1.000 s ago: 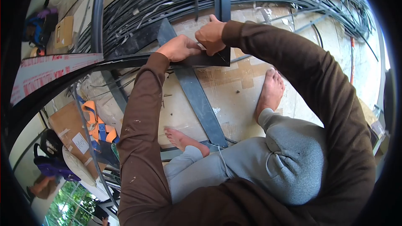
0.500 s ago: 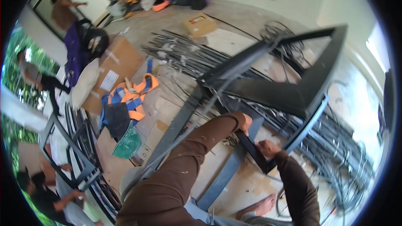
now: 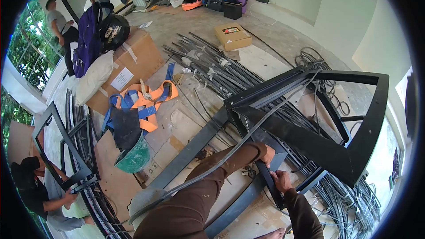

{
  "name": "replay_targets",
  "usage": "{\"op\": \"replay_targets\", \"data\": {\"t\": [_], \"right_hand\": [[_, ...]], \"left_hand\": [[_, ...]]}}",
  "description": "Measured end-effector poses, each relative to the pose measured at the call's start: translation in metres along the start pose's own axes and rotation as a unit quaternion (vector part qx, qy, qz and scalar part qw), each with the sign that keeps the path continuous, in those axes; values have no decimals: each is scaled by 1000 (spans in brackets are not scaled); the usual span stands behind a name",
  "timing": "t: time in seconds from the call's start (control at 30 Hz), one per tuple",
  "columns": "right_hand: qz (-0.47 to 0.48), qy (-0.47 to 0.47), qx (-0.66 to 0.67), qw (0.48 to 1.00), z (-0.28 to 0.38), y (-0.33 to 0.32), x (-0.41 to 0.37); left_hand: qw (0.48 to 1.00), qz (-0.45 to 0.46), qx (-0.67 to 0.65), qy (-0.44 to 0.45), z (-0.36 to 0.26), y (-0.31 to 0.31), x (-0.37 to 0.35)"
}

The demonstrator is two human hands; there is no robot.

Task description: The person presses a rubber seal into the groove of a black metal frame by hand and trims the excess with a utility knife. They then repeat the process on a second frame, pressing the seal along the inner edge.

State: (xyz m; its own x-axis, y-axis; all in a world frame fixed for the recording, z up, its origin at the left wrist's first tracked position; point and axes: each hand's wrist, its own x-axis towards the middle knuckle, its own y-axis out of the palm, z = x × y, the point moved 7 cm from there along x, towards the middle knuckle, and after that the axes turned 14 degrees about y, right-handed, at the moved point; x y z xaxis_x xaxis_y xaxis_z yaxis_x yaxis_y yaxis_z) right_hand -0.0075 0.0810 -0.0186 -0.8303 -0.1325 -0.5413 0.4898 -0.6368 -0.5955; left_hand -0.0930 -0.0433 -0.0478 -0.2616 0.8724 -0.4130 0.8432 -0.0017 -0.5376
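A black metal window frame (image 3: 305,140) lies tilted in front of me, one bar reaching down toward my feet. My left hand (image 3: 266,155) is wrapped round the upper part of that near bar. Just below it, my right hand (image 3: 281,180) is closed against the bar's other side, its fingers curled. Whether a small piece sits in those fingers is hidden. A long grey rubber strip (image 3: 248,133) drapes from the frame's far corner across my left sleeve. Under the frame run flat dark metal bars (image 3: 191,147).
Bundled dark strips (image 3: 212,64) cover the floor beyond. An orange-blue harness (image 3: 146,102), green hard hat (image 3: 134,155) and cardboard box (image 3: 139,57) stand left. At lower left a co-worker (image 3: 33,190) holds another black frame (image 3: 66,144). Two people are farther back.
My view has shifted, so the scene sits lower and sharper. The frame's raised end has come down somewhat. Both hands stay on the near bar, my right hand now closer to my left.
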Motion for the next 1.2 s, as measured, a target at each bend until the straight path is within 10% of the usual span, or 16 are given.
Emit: {"op": "replay_targets", "data": {"t": [1.2], "right_hand": [[5,25,-68,997,-40,-32,-63]], "left_hand": [[990,-109,-34,-79,-35,8,-9]]}}
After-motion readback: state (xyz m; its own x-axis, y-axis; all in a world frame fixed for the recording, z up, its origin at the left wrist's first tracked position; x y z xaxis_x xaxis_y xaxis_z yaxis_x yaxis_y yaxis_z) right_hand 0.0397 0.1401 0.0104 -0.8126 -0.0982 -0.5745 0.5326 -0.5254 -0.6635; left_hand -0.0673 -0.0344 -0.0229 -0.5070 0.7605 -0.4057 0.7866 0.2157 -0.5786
